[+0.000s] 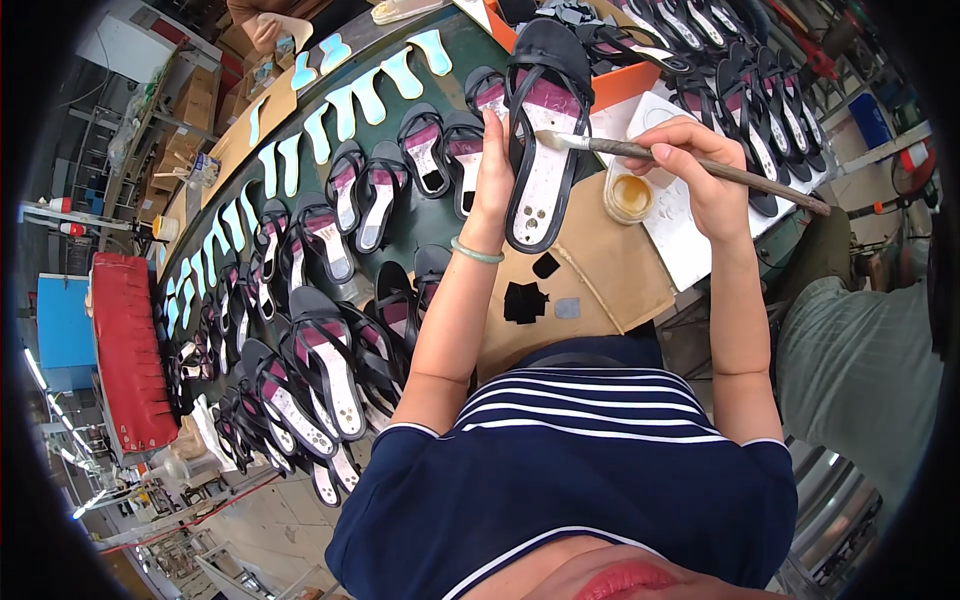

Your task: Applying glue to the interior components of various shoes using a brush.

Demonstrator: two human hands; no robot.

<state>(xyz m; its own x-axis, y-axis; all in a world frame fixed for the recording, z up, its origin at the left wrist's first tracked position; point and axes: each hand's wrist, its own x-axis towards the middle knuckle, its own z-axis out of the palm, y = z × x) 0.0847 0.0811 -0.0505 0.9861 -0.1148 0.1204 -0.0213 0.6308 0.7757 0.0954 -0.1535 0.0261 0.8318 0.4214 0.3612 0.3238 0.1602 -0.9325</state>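
Note:
My left hand (493,170) grips a black strappy sandal (541,190) by its left side, holding it up with the pale insole toward me. In my right hand (700,165) is a long-handled brush (740,176). Its pale bristles lie against the insole near the middle of the sandal. Below the brush, an open jar of amber liquid (628,198) stands by the edge of a white board (690,235). On brown paper (625,275) in front of me lie several black patches (525,302) and a grey patch (567,308).
Rows of black sandals (325,345) cover the dark green table at left, with pale insole pieces (345,105) behind them. More sandals (760,110) stand at far right. A co-worker's hand (265,35) shows at top left; a person in grey-green clothing (860,360) is at my right.

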